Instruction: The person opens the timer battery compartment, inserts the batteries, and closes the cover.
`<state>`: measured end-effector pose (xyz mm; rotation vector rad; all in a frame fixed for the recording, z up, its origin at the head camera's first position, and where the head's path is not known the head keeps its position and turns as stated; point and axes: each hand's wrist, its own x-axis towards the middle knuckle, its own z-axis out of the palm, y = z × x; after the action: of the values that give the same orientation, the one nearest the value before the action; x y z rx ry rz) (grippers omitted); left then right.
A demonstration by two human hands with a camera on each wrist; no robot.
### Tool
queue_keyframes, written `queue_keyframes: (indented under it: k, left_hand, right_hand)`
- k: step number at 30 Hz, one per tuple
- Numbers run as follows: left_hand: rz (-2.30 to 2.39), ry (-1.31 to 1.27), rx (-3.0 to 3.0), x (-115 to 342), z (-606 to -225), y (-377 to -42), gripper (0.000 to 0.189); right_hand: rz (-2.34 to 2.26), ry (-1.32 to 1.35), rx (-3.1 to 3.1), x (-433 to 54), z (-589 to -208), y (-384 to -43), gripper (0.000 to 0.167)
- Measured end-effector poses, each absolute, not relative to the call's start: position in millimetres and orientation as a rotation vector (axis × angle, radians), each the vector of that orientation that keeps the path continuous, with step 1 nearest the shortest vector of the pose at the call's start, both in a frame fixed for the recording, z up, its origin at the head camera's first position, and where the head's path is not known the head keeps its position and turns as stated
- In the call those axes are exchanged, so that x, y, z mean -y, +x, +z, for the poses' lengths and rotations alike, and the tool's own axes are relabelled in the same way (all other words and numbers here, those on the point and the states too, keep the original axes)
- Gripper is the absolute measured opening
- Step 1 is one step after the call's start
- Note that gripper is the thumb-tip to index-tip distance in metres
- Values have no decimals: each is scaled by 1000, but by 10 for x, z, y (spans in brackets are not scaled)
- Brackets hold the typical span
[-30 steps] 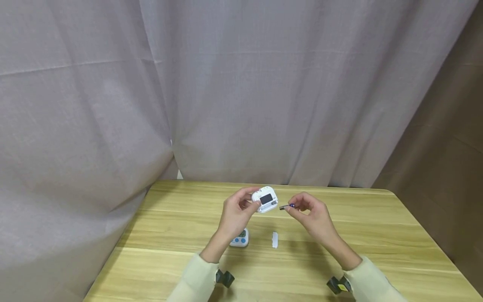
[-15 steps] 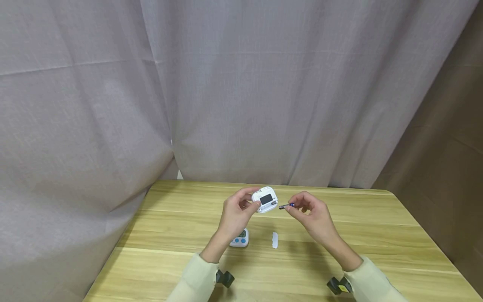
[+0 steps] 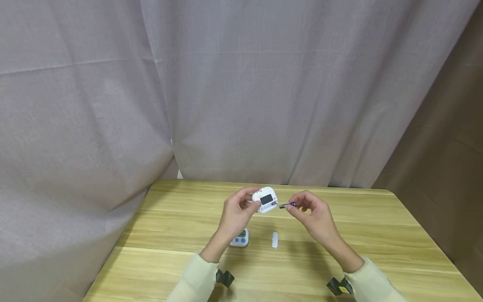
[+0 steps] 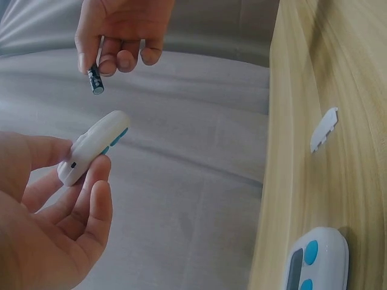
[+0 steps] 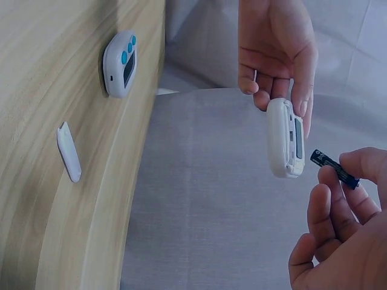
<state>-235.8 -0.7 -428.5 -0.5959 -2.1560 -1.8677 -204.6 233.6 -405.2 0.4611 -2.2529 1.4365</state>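
Observation:
Above the table my left hand (image 3: 235, 214) grips a white digital timer (image 3: 263, 208) by its left edge, thumb on its back. The timer's back faces me, with a dark panel and an uncovered battery slot along the lower edge; blue buttons show on its far side in the left wrist view. My right hand (image 3: 315, 214) pinches a small dark battery (image 5: 335, 168) between thumb and fingers. The battery points at the timer's right side, with a small gap between them. A white battery cover (image 3: 274, 240) lies on the table below the hands.
A second white timer (image 3: 240, 239) with blue buttons lies face up on the wooden table (image 3: 377, 239), partly hidden by my left wrist in the head view. A grey curtain (image 3: 241, 105) hangs behind the table's far edge.
Very little differs. The battery in my right hand has tilted and shifted slightly; my left hand holds the timer in nearly the same place.

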Motion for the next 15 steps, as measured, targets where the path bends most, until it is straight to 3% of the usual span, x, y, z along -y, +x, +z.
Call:
queue_keyframes:
  k: [15]
  left_hand:
    - [-1869, -589, 2174, 4, -4312, -2374, 38]
  right_hand:
    - [1470, 488, 2204, -2282, -4013, -2016, 13]
